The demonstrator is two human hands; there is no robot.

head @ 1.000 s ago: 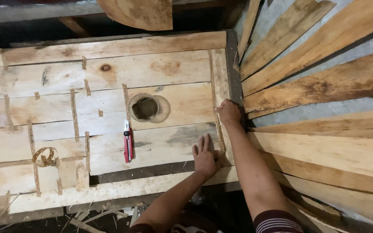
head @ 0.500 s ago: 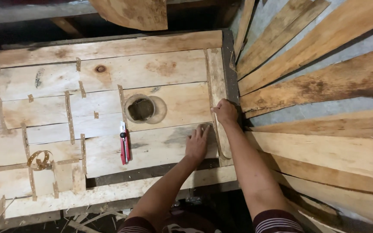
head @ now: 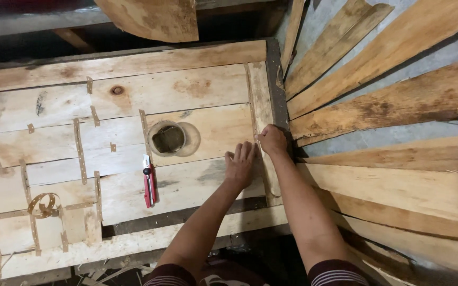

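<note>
My left hand (head: 240,164) lies flat, fingers together, on a sheet of pale wood veneer (head: 176,95) made of strips joined with tape pieces. My right hand (head: 272,139) is closed at the sheet's right edge, pressing on a narrow vertical veneer strip (head: 261,106); what it pinches is too small to tell. A red utility knife (head: 149,182) lies on the sheet to the left of my left hand. A roll of tape (head: 168,139) sits above the knife.
Long rough veneer planks (head: 388,69) fan out on the right over a grey floor. A curl of tape (head: 42,204) lies at the sheet's lower left. A dark gap (head: 149,222) shows near the front edge. A curved wood piece (head: 155,18) hangs at top.
My left hand has slid up and to the right along the sheet toward my right hand. My right hand has stayed at the strip on the right edge.
</note>
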